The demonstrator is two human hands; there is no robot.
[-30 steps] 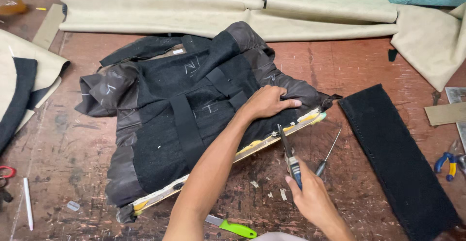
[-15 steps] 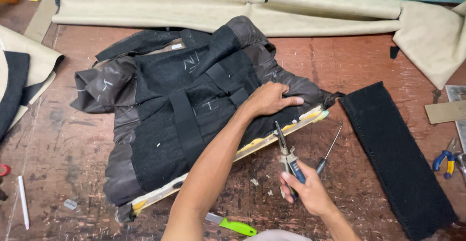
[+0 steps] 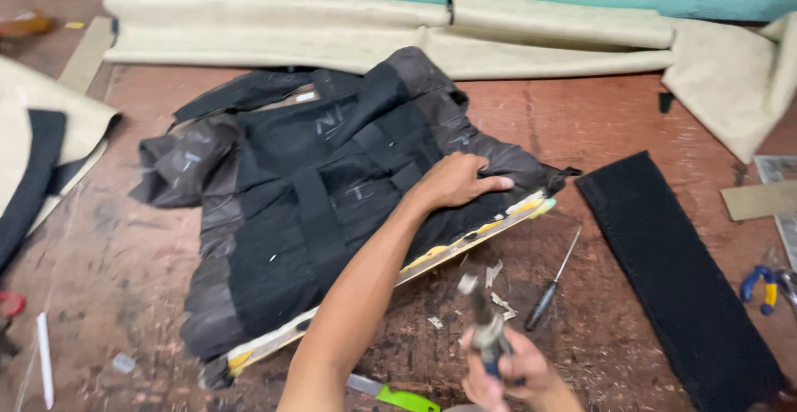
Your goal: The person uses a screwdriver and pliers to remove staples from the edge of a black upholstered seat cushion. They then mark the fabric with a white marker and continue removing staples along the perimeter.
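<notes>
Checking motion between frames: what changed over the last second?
The right hand pulled the pliers back from the cushion edge toward the body, tips raised and blurred. The left hand stayed pressed on the black cover. The screwdriver and green-handled knife lie where they were.

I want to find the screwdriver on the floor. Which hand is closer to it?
Right. The right hand, gripping pliers, is just left of the screwdriver; the left hand rests farther up on the black cover.
</notes>
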